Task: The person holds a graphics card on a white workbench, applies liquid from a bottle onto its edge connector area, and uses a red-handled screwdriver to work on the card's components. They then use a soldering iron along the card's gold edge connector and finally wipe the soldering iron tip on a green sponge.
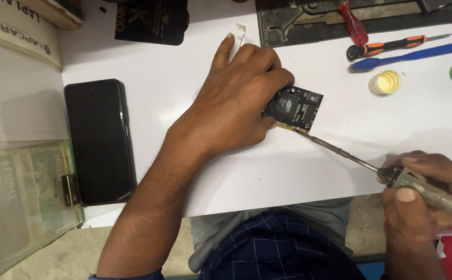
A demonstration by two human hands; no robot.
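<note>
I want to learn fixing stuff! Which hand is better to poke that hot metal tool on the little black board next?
Probably the right hand. It grips the soldering iron, whose tip already sits at the circuit board's lower edge. The left hand is busy pressing the board down on the white table.

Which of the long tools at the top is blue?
The blue tool, lying lowest of the three. Above it lie the orange-and-black screwdriver and the red-handled one.

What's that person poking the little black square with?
The left hand presses a small black circuit board flat on the white table. The right hand holds a soldering iron, its tip touching the board's near edge. A dark phone lies off to the left, untouched.
</note>
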